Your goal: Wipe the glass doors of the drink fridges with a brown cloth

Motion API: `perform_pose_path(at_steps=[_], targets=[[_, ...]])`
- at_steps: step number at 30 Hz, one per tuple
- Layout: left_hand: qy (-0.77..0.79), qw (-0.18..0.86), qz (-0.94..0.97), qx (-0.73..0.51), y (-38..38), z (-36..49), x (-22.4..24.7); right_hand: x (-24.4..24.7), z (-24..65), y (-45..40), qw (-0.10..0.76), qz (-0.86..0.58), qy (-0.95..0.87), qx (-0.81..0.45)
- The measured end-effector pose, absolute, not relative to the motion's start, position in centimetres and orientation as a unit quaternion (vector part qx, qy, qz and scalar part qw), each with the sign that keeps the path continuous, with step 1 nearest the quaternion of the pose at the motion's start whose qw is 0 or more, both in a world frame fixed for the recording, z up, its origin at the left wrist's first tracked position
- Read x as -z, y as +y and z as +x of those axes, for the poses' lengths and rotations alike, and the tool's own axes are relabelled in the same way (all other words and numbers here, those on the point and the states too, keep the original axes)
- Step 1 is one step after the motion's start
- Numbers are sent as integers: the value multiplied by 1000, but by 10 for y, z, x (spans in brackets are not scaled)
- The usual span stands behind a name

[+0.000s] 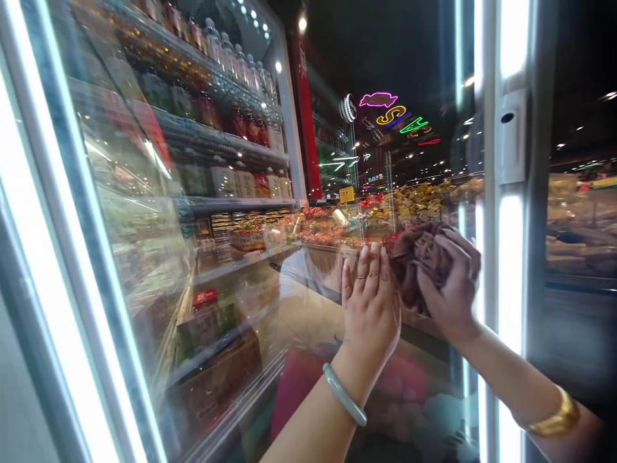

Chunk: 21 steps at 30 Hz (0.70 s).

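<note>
Brown cloth (427, 257) is balled up at the glass (308, 360), 3 o'clock from the left fingertips (374, 252).
Right hand (456, 296) has it clamped, no clear long axis tbh. Left hand (370, 308) looks flat on the glass, fingers nearly together. Lit door frame (511, 257) at 3 o'clock past the right, bottles (238, 64) up at 10.

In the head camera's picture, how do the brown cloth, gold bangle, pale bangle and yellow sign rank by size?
1. Brown cloth
2. Gold bangle and pale bangle: too alike to rank
3. Yellow sign
</note>
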<state>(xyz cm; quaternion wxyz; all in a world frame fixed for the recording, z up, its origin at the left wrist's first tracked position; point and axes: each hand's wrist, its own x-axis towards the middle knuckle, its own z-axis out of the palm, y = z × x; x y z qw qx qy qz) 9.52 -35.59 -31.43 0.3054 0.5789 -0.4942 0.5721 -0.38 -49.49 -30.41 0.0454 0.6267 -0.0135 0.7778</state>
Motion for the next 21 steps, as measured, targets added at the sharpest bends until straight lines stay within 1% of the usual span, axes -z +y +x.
perform_pose_path(at_steps=[3,8,10,13,15,18,21], targets=[[-478,298,576,-592,-351,103,317,303,15,-466,66,654,20,-753],[-456,263,600,-603,-321,130,320,337,6,-470,121,710,69,-690],[-441,265,604,-609,-311,137,314,329,7,-474,113,688,38,-716],[-431,272,606,-610,-304,142,302,301,27,-456,74,644,-8,-761],[-432,272,611,-605,-300,145,297,293,44,-434,78,652,10,-754],[-437,260,622,-595,-290,152,300,313,50,-418,119,698,70,-702],[-440,244,623,-599,-275,163,308,335,37,-431,168,723,109,-661]])
